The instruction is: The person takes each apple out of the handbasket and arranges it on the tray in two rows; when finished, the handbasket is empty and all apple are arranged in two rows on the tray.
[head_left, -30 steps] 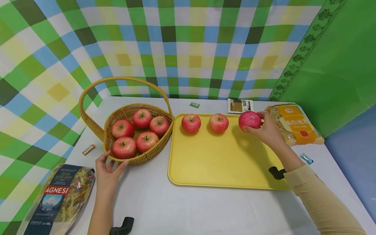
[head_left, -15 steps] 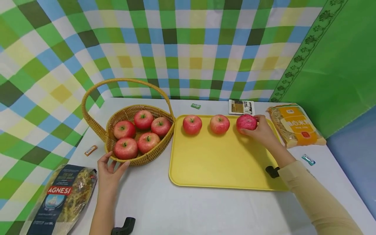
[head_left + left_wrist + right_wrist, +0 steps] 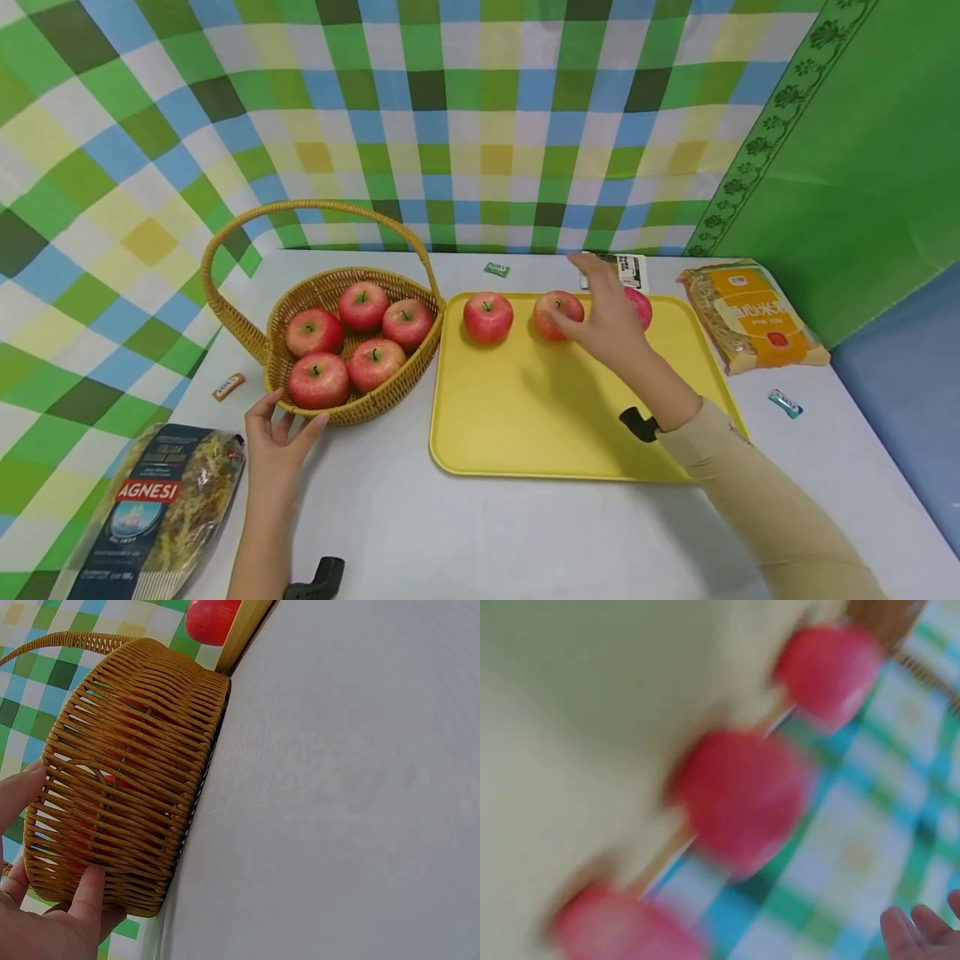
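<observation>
My left hand (image 3: 281, 437) holds the near edge of the wicker basket (image 3: 393, 400), fingers spread around its rim and side. In the left wrist view, the fingertips (image 3: 91, 885) touch the woven wall of the basket. Several red apples (image 3: 318, 381) sit inside. Above the yellow tray (image 3: 510, 425), my right hand (image 3: 611, 321) is in the air with nothing in its grasp, thumb and fingers apart. Along the tray's back edge stand a left apple (image 3: 488, 317), a middle apple (image 3: 557, 310) near my thumb, and a darker red fruit (image 3: 640, 307), partly hidden behind the hand.
A pasta bag (image 3: 150, 508) lies at the left, and an orange-labelled bag (image 3: 757, 317) right of the tray. Behind the tray is a small packet (image 3: 633, 271). Small wrapped sweets (image 3: 227, 386) are scattered on the white table (image 3: 480, 533). A checked cloth (image 3: 495, 125) hangs behind.
My right hand set the darker red fruit down at the tray's back right, let it go, and moved left above the tray. The left hand stays at the basket.
</observation>
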The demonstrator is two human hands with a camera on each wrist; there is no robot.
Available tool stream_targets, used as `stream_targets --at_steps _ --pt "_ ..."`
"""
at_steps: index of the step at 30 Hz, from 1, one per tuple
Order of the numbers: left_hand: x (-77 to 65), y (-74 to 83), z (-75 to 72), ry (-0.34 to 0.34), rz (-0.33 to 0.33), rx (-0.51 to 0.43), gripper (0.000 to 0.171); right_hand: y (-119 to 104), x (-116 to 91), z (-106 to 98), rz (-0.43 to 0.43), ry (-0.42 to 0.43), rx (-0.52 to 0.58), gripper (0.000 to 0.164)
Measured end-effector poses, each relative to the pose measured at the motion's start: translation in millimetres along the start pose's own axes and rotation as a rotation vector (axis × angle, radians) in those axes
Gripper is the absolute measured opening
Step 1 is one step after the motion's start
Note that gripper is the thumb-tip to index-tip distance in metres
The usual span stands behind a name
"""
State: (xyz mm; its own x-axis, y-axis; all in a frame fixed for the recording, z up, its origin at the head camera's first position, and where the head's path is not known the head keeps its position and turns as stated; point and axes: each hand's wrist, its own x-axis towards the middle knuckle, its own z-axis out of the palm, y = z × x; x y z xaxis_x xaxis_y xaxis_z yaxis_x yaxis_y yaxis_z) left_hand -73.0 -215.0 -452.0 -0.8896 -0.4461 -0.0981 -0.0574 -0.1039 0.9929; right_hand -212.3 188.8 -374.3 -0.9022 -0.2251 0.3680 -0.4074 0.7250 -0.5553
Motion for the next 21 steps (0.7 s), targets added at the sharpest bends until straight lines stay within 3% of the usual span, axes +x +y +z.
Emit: stream_targets --at_steps 5,9,16,21 --pt "0.3 0.5 -1.4 -0.003 -0.006 0.004 0.067 -63.7 14.2 38.9 -0.123 -0.183 0.120 0.081" --pt "0.3 2.0 -0.2 -0.003 0.000 -0.010 0.066 -105.1 24.1 76.3 -0.180 -0.336 0.132 0.079" --pt "-0.9 3.7 2.6 -0.003 0.014 -0.025 0.064 -146.8 36.9 135.5 -0.280 -0.510 -0.023 0.076" --pt "-1.7 3.5 0.9 0.001 0.017 -0.016 0.064 -162.2 38.4 155.6 -0.275 -0.578 -0.175 0.074"
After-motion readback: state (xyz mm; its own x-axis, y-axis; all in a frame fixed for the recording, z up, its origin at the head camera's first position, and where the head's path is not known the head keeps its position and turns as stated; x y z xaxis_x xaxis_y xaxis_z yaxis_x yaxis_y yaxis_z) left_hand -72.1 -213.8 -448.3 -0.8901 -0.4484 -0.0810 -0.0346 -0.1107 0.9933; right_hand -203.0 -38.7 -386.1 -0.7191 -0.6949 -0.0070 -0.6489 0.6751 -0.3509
